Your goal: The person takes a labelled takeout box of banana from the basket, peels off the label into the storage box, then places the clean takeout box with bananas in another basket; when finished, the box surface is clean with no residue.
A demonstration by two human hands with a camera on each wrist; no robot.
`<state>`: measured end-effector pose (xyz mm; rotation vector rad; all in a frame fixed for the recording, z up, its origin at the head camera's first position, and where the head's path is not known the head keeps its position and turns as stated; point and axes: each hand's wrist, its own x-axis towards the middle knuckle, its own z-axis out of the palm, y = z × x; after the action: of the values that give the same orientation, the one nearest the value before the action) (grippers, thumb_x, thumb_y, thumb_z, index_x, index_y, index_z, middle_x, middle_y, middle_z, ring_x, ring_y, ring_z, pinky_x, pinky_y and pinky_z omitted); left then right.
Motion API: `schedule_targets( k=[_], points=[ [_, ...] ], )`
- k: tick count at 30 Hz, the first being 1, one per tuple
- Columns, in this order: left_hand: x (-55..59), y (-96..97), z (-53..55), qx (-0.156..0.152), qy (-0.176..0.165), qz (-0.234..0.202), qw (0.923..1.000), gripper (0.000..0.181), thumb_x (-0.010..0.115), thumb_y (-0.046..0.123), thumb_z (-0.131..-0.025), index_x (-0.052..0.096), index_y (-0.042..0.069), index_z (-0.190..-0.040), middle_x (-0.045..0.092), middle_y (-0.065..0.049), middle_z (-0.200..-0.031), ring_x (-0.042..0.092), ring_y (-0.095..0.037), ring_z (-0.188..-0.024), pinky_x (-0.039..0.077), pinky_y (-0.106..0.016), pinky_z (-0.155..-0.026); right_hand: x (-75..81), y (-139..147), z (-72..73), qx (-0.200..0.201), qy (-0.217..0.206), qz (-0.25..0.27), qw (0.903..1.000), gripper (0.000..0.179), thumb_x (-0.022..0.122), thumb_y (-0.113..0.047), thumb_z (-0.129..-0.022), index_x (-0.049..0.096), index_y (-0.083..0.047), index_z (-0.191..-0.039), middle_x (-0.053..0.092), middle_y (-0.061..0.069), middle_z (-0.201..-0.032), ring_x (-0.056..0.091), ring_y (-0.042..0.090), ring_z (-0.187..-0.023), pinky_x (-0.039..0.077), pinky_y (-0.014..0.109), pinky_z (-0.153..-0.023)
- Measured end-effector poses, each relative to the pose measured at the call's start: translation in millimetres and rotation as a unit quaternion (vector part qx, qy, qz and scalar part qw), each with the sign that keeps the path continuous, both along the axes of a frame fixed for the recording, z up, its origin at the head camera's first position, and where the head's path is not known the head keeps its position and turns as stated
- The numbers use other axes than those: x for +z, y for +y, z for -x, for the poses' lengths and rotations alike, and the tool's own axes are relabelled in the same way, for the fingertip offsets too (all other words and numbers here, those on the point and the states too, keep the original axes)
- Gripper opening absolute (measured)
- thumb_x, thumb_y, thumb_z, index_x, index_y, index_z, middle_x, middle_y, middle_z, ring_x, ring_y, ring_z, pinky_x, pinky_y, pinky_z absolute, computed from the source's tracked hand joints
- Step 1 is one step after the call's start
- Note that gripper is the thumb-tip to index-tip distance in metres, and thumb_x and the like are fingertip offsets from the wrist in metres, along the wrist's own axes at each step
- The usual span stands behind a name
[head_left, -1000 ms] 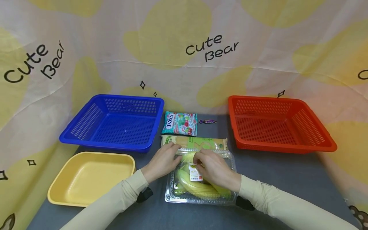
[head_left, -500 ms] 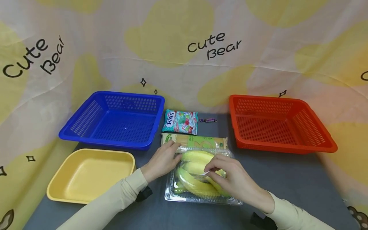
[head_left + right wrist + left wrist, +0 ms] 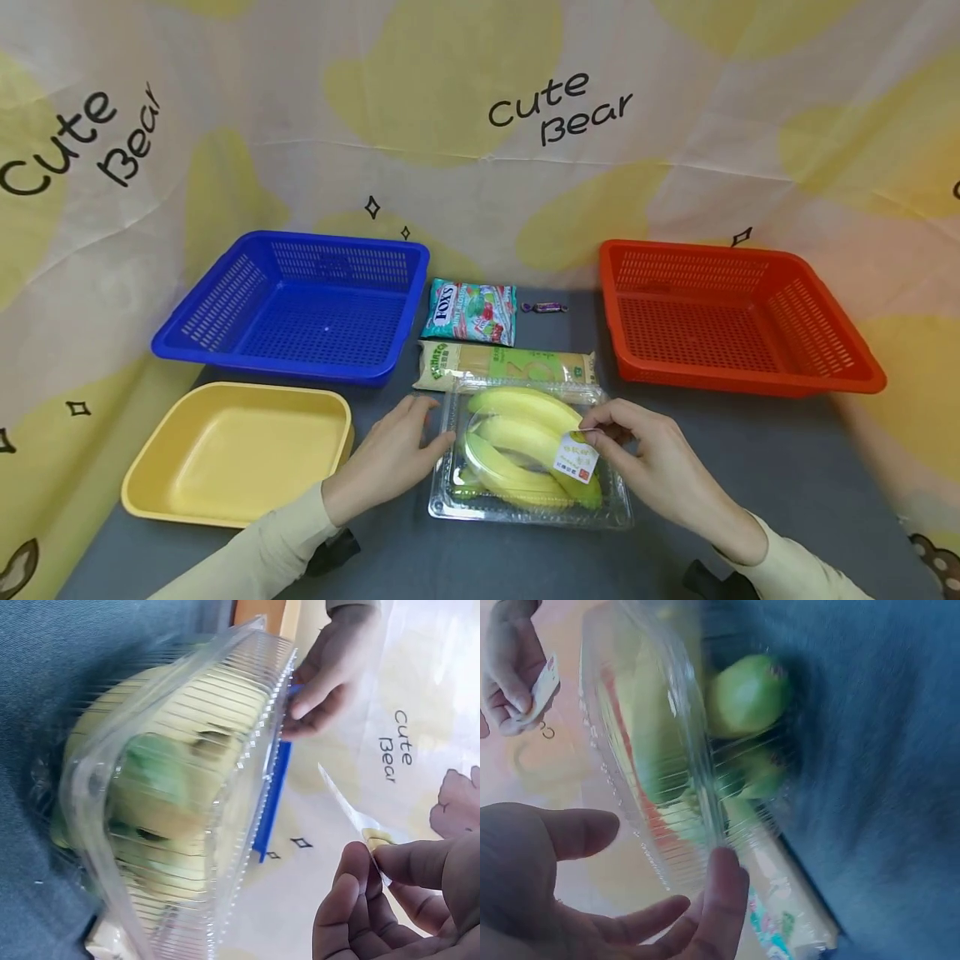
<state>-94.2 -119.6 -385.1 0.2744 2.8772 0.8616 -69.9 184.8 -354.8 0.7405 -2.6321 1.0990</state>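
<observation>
A clear plastic clamshell box (image 3: 480, 517) holding several yellow-green bananas (image 3: 517, 479) sits on the table in front of me. My right hand (image 3: 667, 471) pinches a small white sticker label (image 3: 576, 458) between thumb and fingertips. In the right wrist view the label (image 3: 343, 796) stands up from the fingers, apart from the lid. My left hand (image 3: 390, 454) is beside the box's left edge, fingers spread and gripping nothing. The left wrist view has its fingertips (image 3: 721, 874) right at the box rim.
Behind the box lie a noodle pack (image 3: 517, 364), a turquoise FOX'S candy bag (image 3: 476, 312) and a small purple wrapped candy (image 3: 543, 307). A blue basket (image 3: 277, 371) and yellow tub (image 3: 187, 518) stand left, a red basket (image 3: 742, 385) right. A printed cloth (image 3: 450, 108) hangs behind.
The right hand has pulled the label up off the lid and moved right with it. The left hand has come off the box's upper left corner, back toward the left.
</observation>
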Motion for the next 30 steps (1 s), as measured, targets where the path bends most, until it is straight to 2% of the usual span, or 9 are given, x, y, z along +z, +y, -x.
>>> schedule_targets(
  k=[3, 6, 10, 15, 20, 24, 27, 30],
  points=[
    [0.4, -2.3, -2.1, 0.019, -0.075, -0.024, 0.9967, 0.053, 0.067, 0.036, -0.091, 0.055, 0.002, -0.13, 0.065, -0.009, -0.1, 0.059, -0.013, -0.076, 0.047, -0.028, -0.059, -2.4, 0, 1.6, -0.004, -0.011, 0.0, 0.9999, 0.025, 0.072, 0.0, -0.084, 0.067, -0.021, -0.094, 0.069, -0.011, -0.09, 0.058, -0.005, -0.072, 0.049, 0.02, -0.06],
    [-0.1, -3.8, -3.0, 0.026, -0.11, -0.041, 0.9927, 0.055, 0.067, 0.038, -0.09, 0.054, 0.003, -0.131, 0.065, -0.009, -0.099, 0.058, -0.013, -0.076, 0.047, -0.028, -0.058, -3.0, -1, 3.2, -0.006, -0.027, -0.001, 0.9996, 0.022, 0.072, -0.002, -0.084, 0.068, -0.021, -0.095, 0.07, -0.009, -0.089, 0.057, -0.005, -0.07, 0.048, 0.02, -0.057],
    [-1.2, -5.3, -3.6, 0.029, -0.109, -0.048, 0.9925, 0.054, 0.068, 0.038, -0.09, 0.054, 0.004, -0.131, 0.064, -0.009, -0.101, 0.059, -0.013, -0.078, 0.047, -0.027, -0.058, -1.4, -3, 4.7, -0.002, -0.038, -0.003, 0.9993, 0.019, 0.073, -0.005, -0.085, 0.068, -0.021, -0.095, 0.072, -0.006, -0.088, 0.056, -0.005, -0.068, 0.045, 0.02, -0.054],
    [0.7, -10.3, -6.4, 0.029, -0.1, -0.053, 0.9931, 0.052, 0.067, 0.038, -0.091, 0.055, 0.005, -0.13, 0.066, -0.008, -0.101, 0.061, -0.012, -0.08, 0.049, -0.028, -0.06, 6.7, -8, 8.4, 0.018, -0.025, -0.011, 0.9995, 0.021, 0.074, -0.004, -0.084, 0.069, -0.021, -0.094, 0.071, -0.008, -0.088, 0.054, -0.004, -0.067, 0.045, 0.019, -0.055],
    [12.0, -29.4, -9.7, 0.04, -0.064, -0.047, 0.9961, 0.042, 0.065, 0.03, -0.093, 0.059, 0.005, -0.126, 0.068, -0.007, -0.099, 0.063, -0.013, -0.084, 0.054, -0.03, -0.067, 23.2, -25, 15.9, 0.043, -0.034, -0.02, 0.9983, 0.016, 0.072, -0.006, -0.087, 0.065, -0.019, -0.095, 0.066, -0.009, -0.083, 0.053, -0.003, -0.067, 0.048, 0.018, -0.058],
    [24.1, -55.7, -11.6, 0.053, -0.024, -0.013, 0.9982, 0.036, 0.062, 0.029, -0.095, 0.06, 0.005, -0.122, 0.068, -0.007, -0.098, 0.063, -0.015, -0.084, 0.053, -0.031, -0.069, 34.6, -43, 23.9, 0.075, -0.024, -0.022, 0.9966, 0.015, 0.068, -0.003, -0.088, 0.062, -0.016, -0.093, 0.063, -0.009, -0.08, 0.055, -0.003, -0.069, 0.051, 0.018, -0.063],
    [31.8, -78.0, -13.7, 0.062, 0.027, 0.021, 0.9975, 0.031, 0.061, 0.025, -0.095, 0.062, 0.003, -0.117, 0.069, -0.007, -0.094, 0.063, -0.016, -0.08, 0.051, -0.03, -0.065, 39.1, -56, 30.5, 0.106, -0.005, -0.025, 0.994, 0.015, 0.067, 0.0, -0.088, 0.065, -0.014, -0.09, 0.065, -0.007, -0.081, 0.054, -0.001, -0.07, 0.051, 0.019, -0.066],
    [35.0, -102.0, -16.4, 0.073, 0.096, 0.057, 0.991, 0.025, 0.063, 0.019, -0.092, 0.064, 0.001, -0.11, 0.069, -0.008, -0.089, 0.064, -0.018, -0.075, 0.049, -0.033, -0.06, 41.6, -69, 36.5, 0.127, 0.001, -0.042, 0.991, 0.015, 0.064, 0.0, -0.088, 0.07, -0.013, -0.09, 0.068, -0.006, -0.083, 0.054, 0.001, -0.071, 0.051, 0.02, -0.067]
  ],
)
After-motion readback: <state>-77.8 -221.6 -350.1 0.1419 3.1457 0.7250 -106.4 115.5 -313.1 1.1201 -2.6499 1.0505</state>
